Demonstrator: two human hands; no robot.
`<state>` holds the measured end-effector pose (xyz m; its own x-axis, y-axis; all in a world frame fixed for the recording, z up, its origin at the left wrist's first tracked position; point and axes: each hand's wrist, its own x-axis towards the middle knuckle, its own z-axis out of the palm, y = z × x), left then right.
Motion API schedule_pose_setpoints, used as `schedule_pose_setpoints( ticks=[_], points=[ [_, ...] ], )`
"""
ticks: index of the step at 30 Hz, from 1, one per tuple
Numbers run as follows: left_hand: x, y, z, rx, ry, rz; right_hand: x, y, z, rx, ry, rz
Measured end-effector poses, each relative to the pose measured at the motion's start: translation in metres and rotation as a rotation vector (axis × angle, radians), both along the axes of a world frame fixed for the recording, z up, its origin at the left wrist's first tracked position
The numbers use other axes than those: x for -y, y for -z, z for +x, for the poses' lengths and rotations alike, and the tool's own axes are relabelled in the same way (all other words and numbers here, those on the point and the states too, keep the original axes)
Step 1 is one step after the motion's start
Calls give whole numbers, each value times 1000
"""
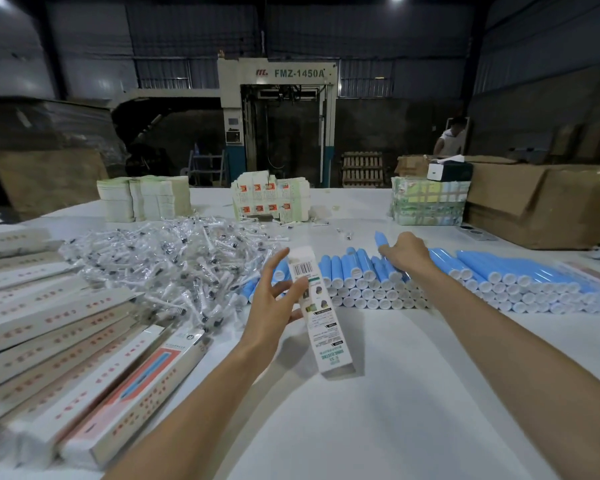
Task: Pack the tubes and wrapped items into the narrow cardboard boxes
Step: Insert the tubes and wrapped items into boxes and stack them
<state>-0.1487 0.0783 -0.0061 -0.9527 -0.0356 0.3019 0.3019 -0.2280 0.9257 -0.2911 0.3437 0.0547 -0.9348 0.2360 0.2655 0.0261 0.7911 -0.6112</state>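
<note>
My left hand (274, 303) holds a narrow white printed box (326, 327) between thumb and fingers. The box is tilted, with its lower end on the white table (378, 410) and its upper end open. My right hand (404, 254) reaches over the stacked rows of blue tubes with white caps (368, 289) and grips one blue tube (380, 239), whose tip sticks out past the fingers. A heap of clear-wrapped items (167, 265) lies left of the tubes, just behind my left hand.
Long closed boxes (66, 341) lie in rows at the left edge. Stacks of flat box blanks (146, 199) (271, 199) and a taped bundle (426, 206) stand at the back. Brown cartons (534, 206) line the right. A person (451, 136) stands far behind.
</note>
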Motion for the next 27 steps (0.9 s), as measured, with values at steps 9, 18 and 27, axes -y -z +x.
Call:
schedule_pose_setpoints(
  ticks=[9, 18, 27],
  points=[
    [-6, -10, 9, -115, 45, -179, -1, -3, 96, -315, -553, -1121],
    [-5, -21, 11, -238, -39, -350, 66, -40, 129, -357, -705, -1103],
    [-4, -22, 16, -237, -54, -358, 77, -40, 121, -391, -468, -612]
  ],
)
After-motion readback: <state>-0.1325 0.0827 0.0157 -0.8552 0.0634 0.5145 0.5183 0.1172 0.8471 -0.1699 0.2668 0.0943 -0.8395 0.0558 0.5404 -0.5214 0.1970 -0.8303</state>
